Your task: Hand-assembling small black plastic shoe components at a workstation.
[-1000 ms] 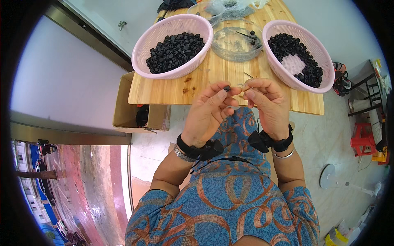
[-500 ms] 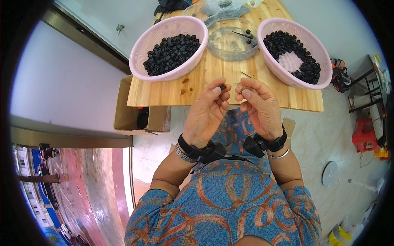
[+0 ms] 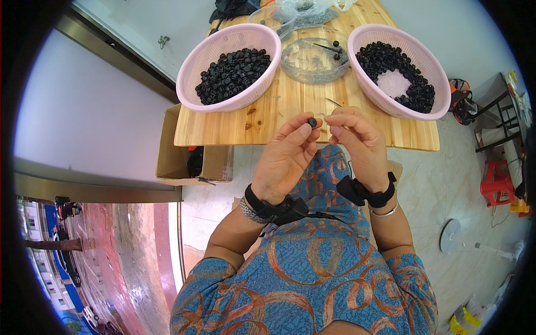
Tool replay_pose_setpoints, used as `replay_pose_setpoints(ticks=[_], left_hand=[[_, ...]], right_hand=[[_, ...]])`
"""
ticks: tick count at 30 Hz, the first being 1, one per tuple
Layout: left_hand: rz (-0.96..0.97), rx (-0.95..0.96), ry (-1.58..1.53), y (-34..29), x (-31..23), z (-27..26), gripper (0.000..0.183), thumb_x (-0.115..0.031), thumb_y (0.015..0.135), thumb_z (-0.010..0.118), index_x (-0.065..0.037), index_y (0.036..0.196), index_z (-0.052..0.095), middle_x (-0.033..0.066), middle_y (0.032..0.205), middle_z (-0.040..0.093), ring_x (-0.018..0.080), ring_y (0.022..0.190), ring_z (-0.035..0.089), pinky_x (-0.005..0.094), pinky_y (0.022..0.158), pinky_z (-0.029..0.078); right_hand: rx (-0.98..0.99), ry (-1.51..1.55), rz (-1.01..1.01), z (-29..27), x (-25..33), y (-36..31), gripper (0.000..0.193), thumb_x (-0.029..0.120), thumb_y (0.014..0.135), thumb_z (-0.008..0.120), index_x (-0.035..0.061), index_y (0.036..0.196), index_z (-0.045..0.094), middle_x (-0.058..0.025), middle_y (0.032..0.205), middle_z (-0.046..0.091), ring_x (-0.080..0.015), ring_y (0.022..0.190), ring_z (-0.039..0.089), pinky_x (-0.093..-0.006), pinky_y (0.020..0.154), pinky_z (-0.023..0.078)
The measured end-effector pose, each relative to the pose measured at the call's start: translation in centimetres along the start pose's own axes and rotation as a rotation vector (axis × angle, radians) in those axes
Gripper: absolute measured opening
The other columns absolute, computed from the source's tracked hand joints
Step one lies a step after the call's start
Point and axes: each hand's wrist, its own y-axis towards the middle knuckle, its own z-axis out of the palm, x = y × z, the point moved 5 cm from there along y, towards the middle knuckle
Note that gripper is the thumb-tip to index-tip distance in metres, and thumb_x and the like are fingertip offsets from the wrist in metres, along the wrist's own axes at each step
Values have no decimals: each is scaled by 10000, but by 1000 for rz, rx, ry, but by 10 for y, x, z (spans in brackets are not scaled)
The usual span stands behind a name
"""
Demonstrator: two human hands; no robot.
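Between the thumb and fingers of my left hand is a small round black plastic part, its face turned up. My right hand faces it with thumb and fingertips pinched together. Something thin and pale seems to stick out of that pinch toward the part, too small to name. Both hands are raised in front of the table's near edge, fingertips close together. Two pink baskets stand beyond them: the left basket heaped with black parts, the right basket holding similar parts around a bare patch.
Between the baskets a clear round plastic dish holds a dark slim tool, a few black parts and small clear bits. A thin dark stick shows beyond my right hand on the wooden table. Below left stands a cardboard box.
My left hand has turned and moved slightly right, so the black part shows more fully. My right hand has rolled over, its back now more upward, fingertips still pinched.
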Motion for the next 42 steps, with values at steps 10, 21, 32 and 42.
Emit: replay_pose_setpoints(ticks=[10, 21, 32, 42], left_hand=[[66, 21, 102, -4, 3, 3, 264, -16, 884, 515, -21, 1147, 543, 80, 1013, 614, 146, 921, 597, 229, 747, 505], [270, 32, 610, -9, 2, 8, 257, -43, 875, 553, -11, 1130, 554, 60, 1003, 614, 111, 857, 583, 230, 755, 481], [-116, 66, 107, 2, 26, 24, 191, -116, 921, 494, -31, 1088, 528, 80, 998, 599, 141, 891, 589, 265, 817, 489], [-125, 142, 263, 19, 52, 51, 184, -130, 915, 510, -42, 1073, 544, 78, 1039, 587, 141, 940, 571, 294, 837, 478]], right_hand=[[23, -668, -398, 21, 41, -6, 174, -55, 738, 620, 10, 898, 596, -98, 816, 597, -199, 735, 597, -276, 638, 488], [138, -1038, -647, 32, 59, -15, 194, -29, 703, 608, 29, 884, 568, -104, 850, 600, -285, 761, 585, -332, 650, 487], [61, -195, -200, -16, 10, -14, 257, -32, 752, 655, 9, 997, 590, -81, 1083, 532, -115, 851, 569, -236, 682, 482], [-169, -234, -373, -51, 17, -27, 237, -38, 743, 653, -9, 973, 606, -89, 1005, 572, -102, 786, 551, -229, 696, 473]])
